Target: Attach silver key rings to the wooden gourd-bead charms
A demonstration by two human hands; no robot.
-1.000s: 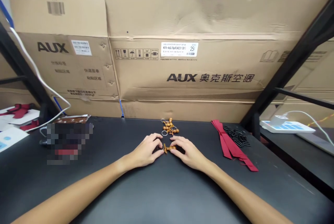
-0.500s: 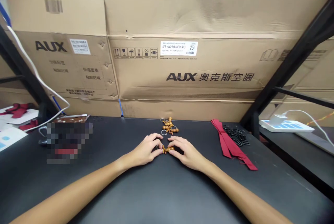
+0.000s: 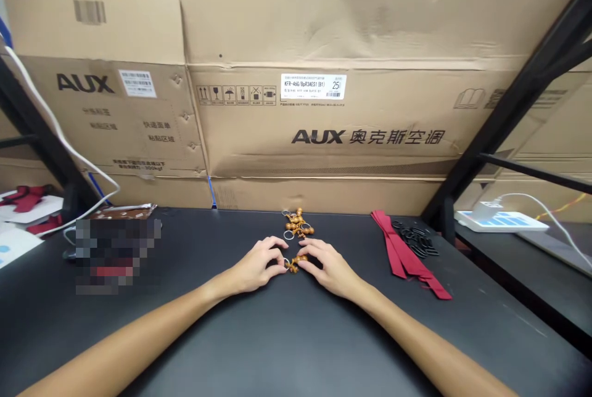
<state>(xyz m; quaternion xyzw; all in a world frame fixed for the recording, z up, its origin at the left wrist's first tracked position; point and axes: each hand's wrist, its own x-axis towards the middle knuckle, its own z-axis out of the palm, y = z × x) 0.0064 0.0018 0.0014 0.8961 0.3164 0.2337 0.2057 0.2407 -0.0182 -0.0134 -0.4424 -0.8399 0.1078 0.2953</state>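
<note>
Both my hands rest on the black table (image 3: 277, 347) and meet over one small wooden gourd keychain (image 3: 295, 263). My left hand (image 3: 257, 266) pinches its metal ring end with curled fingers. My right hand (image 3: 326, 267) pinches the brown gourd from the right side. Just behind them lies a small pile of more gourd keychains with rings (image 3: 296, 224).
Red ribbon strips (image 3: 405, 254) and a heap of black cords (image 3: 416, 240) lie to the right. A blurred patch (image 3: 115, 249) covers something at the left. Large AUX cardboard boxes (image 3: 324, 89) wall off the back. Black frame bars (image 3: 509, 101) slant at both sides.
The fingertips of both hands have drawn closer together on the gourd keychain. The view has shifted slightly; the rest stays put.
</note>
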